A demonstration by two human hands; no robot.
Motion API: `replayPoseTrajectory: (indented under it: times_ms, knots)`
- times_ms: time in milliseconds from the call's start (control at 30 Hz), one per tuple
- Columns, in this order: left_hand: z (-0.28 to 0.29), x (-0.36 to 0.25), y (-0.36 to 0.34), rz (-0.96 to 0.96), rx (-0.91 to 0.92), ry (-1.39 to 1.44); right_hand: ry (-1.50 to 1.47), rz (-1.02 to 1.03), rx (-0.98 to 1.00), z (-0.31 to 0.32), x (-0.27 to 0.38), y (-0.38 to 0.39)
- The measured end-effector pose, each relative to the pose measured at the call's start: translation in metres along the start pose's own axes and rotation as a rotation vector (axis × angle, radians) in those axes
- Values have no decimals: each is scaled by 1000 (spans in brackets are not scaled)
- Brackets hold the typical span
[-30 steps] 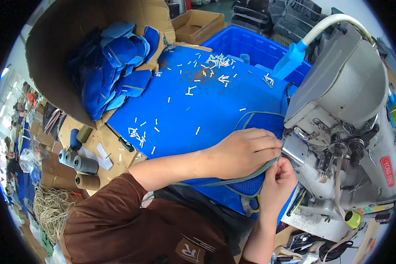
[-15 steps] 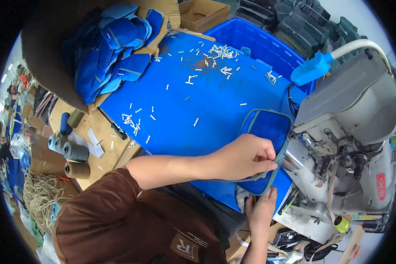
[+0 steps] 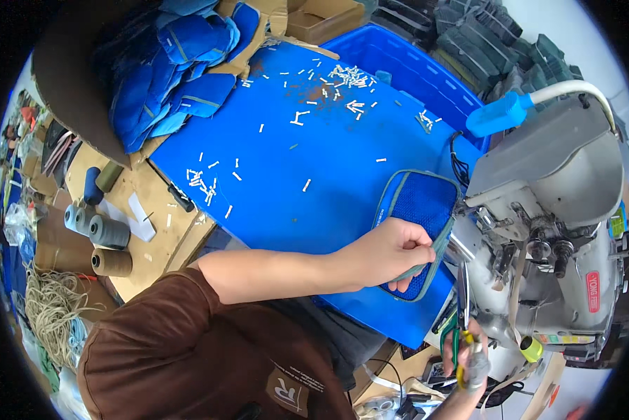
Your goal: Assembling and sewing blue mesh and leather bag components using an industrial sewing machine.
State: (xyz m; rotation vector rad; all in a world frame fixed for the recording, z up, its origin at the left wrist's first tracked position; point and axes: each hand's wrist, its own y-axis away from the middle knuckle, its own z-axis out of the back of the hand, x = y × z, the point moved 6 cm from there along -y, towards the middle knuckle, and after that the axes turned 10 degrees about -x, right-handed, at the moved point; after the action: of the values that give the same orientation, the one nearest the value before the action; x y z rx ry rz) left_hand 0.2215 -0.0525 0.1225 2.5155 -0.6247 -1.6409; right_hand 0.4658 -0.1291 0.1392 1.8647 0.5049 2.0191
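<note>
Your left hand (image 3: 404, 246), fingers closed, is pinching the blue mesh piece (image 3: 426, 199); your right hand (image 3: 472, 353), fingers curled, is gripping green-handled scissors (image 3: 463, 301), ideally pointing clear of fabric.

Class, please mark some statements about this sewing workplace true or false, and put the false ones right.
1. The left hand holds the blue mesh panel. True.
2. The right hand is empty. False: it holds scissors.
3. White scraps lie scattered on the blue tabletop. True.
4. The thread cones stand to the right of the sewing machine. False: they stand far to its left.
5. The plastic crate beyond the tabletop is red. False: it is blue.
</note>
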Motion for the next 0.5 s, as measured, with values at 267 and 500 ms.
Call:
replayPoseTrajectory:
  times_ms: [267, 500]
  knots:
    - [1, -4, 1, -52, 38, 16, 190, -64, 144, -14, 21, -20]
    - [7, -9, 1, -53, 54, -24, 438, -6, 152, -29, 49, -27]
